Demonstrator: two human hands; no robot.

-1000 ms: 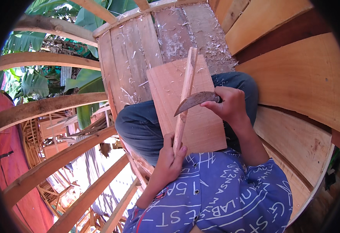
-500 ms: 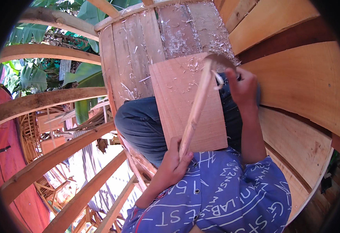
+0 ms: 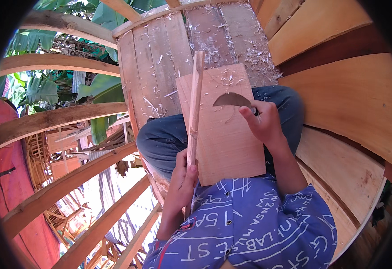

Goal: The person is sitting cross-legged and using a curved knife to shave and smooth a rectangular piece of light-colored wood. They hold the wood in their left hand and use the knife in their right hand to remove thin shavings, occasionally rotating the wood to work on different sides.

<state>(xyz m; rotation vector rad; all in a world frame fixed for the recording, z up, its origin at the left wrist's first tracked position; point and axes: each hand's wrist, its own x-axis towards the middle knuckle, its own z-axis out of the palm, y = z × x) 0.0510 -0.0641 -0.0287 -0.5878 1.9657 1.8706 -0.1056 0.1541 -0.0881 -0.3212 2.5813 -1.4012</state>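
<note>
A pale, peeled wooden stick (image 3: 196, 98) stands slanting up from my left hand (image 3: 184, 177), whose fingers are wrapped round its lower part. To the right, my right hand (image 3: 264, 120) grips the handle of a knife with a short, broad, curved blade (image 3: 231, 100). The blade points left, apart from the stick. Most of the handle is hidden in my fingers. Beneath both tools a flat wooden board (image 3: 227, 148) rests across my folded legs, with a few curled shavings (image 3: 229, 78) on its far part.
Wood shavings lie scattered over the plank floor (image 3: 160, 67) ahead. Plank walls (image 3: 339, 89) rise close on the right. Along the left runs a railing of wooden slats (image 3: 70, 114), with banana leaves (image 3: 101, 87) and a red cloth-like sheet (image 3: 14, 188) beyond.
The stick has swung from leaning right to nearly upright, farther left. My right hand has come nearer and the knife has left the stick's far end. A shaving at the blade is gone.
</note>
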